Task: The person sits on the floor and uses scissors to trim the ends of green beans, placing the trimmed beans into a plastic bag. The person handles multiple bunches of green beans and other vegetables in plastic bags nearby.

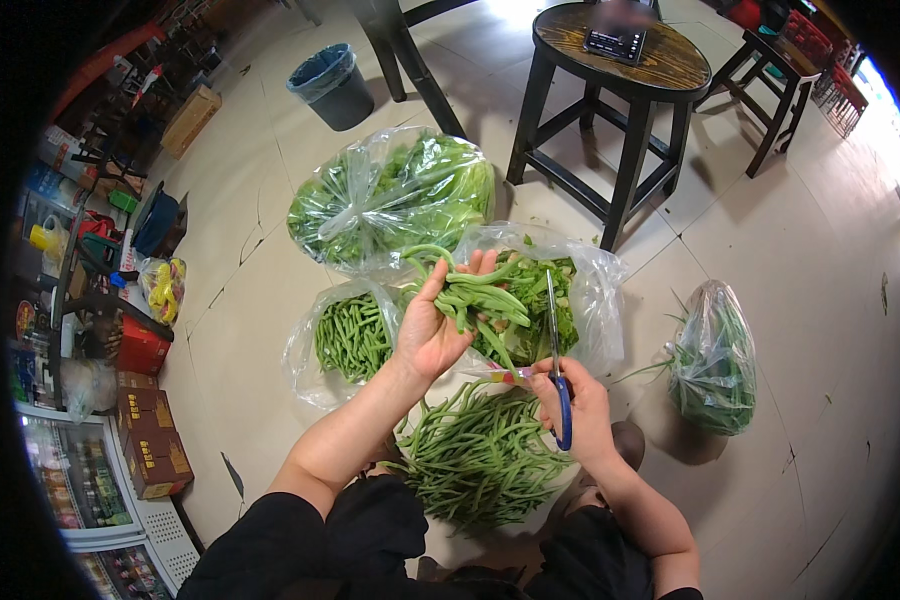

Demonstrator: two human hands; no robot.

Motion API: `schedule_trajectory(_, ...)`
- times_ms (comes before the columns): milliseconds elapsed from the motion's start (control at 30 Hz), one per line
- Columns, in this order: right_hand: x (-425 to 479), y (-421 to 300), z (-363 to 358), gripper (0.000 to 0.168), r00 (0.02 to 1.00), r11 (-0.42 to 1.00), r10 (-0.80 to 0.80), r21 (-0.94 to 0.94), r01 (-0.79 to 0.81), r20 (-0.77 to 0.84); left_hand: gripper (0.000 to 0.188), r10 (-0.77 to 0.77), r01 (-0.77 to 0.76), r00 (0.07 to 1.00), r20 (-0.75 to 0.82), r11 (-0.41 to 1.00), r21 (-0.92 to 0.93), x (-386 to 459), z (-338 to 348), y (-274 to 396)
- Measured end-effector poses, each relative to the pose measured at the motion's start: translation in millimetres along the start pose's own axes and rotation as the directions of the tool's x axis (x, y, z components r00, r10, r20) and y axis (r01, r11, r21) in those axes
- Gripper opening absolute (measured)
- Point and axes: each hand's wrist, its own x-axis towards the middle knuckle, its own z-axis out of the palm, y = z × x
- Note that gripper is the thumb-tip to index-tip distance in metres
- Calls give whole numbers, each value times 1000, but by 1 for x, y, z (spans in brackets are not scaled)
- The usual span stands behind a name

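Observation:
Palm up, my left hand (439, 326) holds a bunch of green beans (484, 296) above the bags. My right hand (579, 409) grips scissors (562, 405) by the blue handle, their blades pointing away from me, right of the bunch. Below both hands, a large heap of long green beans (487, 457) lies between my feet. An open clear bag of cut green beans (352, 337) stands to the left. Behind the hands, another open plastic bag (600, 300) holds leafy greens (562, 322). A small packet with pink print lies partly hidden near my right fingers.
A tied bag of lettuce (397, 199) sits farther out, with a lined bin (337, 90) behind it. A round wooden stool (667, 67) bears a phone (615, 43). On the right stands a bag of long green stalks (712, 367); cartons (154, 442) and a glass-door fridge (82, 472) are left.

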Motion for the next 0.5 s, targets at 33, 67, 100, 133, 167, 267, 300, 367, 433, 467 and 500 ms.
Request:
schedule_trajectory(33, 0, 0, 0, 31, 1000, 999, -15, -30, 15, -11, 27, -14, 14, 1000, 28, 1000, 2, -1, 1, -1)
schedule_trajectory(67, -1, 0, 1, 30, 999, 998, -31, -59, 30, -20, 26, -28, 27, 998, 56, 1000, 5, -2, 3, -2)
schedule_trajectory(100, -1, 0, 1, 30, 998, 995, -48, -90, 45, -32, 25, -43, 43, 996, 84, 999, 7, -2, 5, -4)
schedule_trajectory(133, -2, 4, 1, 29, 993, 988, -112, -108, 107, -42, 24, -21, 20, 997, 68, 1000, 20, -2, 5, -4)
schedule_trajectory(167, -2, 9, 2, 29, 983, 978, -175, -127, 168, -51, 23, 1, -3, 999, 53, 999, 34, -1, 4, -3)
schedule_trajectory(267, 0, 11, -1, 26, 909, 878, -416, -255, 406, 14, 22, 33, -33, 999, 21, 999, 30, -2, 5, -3)
schedule_trajectory(300, 2, 10, -2, 26, 867, 818, -495, -303, 488, 57, 22, 36, -37, 999, 13, 999, 19, -2, 5, -3)
schedule_trajectory(367, 4, 6, -3, 24, 989, 989, -145, -6, 145, 38, 24, 32, -32, 999, -26, 999, 5, -2, 2, -1)
schedule_trajectory(433, 6, 6, -4, 23, 1000, 986, 15, 166, -13, -10, 26, 37, -37, 999, -41, 999, -1, -1, 1, 0)
schedule_trajectory(467, 7, 7, -4, 23, 996, 982, -6, 186, 22, -89, 27, 44, -44, 998, -36, 999, -1, -1, 1, -2)
schedule_trajectory(500, 7, 8, -5, 23, 985, 978, -25, 202, 59, -169, 28, 51, -52, 998, -30, 999, -3, -1, 1, -3)
